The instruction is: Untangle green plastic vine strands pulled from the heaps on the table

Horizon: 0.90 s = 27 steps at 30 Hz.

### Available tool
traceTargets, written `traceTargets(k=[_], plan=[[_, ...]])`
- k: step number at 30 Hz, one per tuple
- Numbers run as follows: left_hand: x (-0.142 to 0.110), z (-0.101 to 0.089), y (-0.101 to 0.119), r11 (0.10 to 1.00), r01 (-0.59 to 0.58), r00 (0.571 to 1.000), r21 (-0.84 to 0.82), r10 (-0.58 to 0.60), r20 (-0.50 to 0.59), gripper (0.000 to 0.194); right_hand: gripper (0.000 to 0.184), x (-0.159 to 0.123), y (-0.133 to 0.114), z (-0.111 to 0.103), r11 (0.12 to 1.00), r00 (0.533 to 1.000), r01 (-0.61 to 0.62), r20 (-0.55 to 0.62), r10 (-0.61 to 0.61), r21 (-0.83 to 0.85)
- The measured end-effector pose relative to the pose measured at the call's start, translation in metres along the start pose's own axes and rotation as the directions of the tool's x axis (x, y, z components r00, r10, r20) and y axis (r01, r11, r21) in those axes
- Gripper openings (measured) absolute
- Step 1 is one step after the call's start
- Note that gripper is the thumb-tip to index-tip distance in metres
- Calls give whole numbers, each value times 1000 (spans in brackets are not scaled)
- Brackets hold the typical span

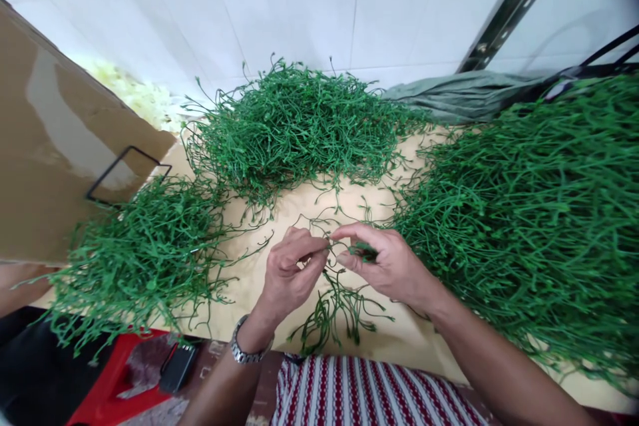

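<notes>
My left hand (295, 271), with a metal watch on the wrist, pinches the end of a thin green stem (324, 247) between thumb and fingertips. Close by on the right, my right hand (383, 259) has its thumb and forefinger apart, while green stems (363, 251) show inside its curled fingers. Just below both hands, a small bunch of green stems (339, 311) with forked tips lies on the pale tabletop (294, 203). They look like artificial flower stems. Part of what my right hand holds is hidden behind its thumb.
Large heaps of green stems lie at the back (299, 126), at the left (150, 253) and at the right (539, 213). A cardboard box (64, 146) with a black wire handle (127, 150) stands at left. Behind are a tiled wall (319, 6) and a metal post (514, 10). A red stool (120, 379) is below.
</notes>
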<state>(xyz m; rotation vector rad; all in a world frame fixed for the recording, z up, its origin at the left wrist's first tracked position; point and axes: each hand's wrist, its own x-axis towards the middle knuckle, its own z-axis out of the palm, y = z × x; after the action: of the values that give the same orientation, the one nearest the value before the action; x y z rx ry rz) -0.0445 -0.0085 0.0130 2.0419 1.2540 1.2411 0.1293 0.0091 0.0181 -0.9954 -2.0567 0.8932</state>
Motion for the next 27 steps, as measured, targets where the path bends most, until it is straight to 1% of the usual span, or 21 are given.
traceTargets(k=[3, 6, 9, 12, 14, 17, 18, 20, 23, 24, 25, 27], plan=[[-1, -1, 0, 997, -83, 997, 9, 83, -3, 14, 17, 2, -1, -2, 997, 998, -51, -38, 53, 56], [-1, 0, -1, 989, -150, 989, 21, 149, 13, 15, 19, 3, 0, 0, 998, 1000, -27, 17, 26, 57], [-1, 1, 0, 981, -191, 982, 38, 191, 4, 17, 17, 4, 0, 4, 1000, 996, 9, 85, -9, -1], [-1, 1, 2, 973, -213, 977, 85, 212, 16, 16, 11, 1, 2, 7, 994, 997, 10, 82, -1, -112], [0, 0, 4, 963, -228, 973, 144, 221, 63, 15, 11, -1, 3, 6, 981, 996, 38, 92, -21, -191], [2, -4, 5, 954, -239, 958, 179, 202, 204, 16, 18, -3, 4, 3, 955, 982, 124, 171, -79, -270], [3, -5, 6, 963, -223, 950, 155, 179, 255, 17, 19, -2, 3, 2, 950, 974, 150, 206, -94, -275], [5, -8, 7, 986, -152, 931, 66, 120, 346, 19, 19, -1, 3, -2, 949, 954, 186, 278, -113, -253], [10, -17, 4, 995, -7, 875, -103, 55, 481, 22, 16, -2, 5, -10, 963, 910, 212, 393, -132, -166], [11, -21, 3, 987, 49, 865, -155, 36, 500, 22, 16, -2, 6, -13, 968, 895, 212, 424, -139, -131], [13, -25, 1, 975, 100, 868, -198, 12, 497, 21, 15, -3, 8, -17, 975, 888, 201, 436, -142, -92], [15, -32, -2, 947, 191, 899, -258, -63, 433, 18, 14, -4, 10, -25, 988, 907, 153, 401, -126, -36]])
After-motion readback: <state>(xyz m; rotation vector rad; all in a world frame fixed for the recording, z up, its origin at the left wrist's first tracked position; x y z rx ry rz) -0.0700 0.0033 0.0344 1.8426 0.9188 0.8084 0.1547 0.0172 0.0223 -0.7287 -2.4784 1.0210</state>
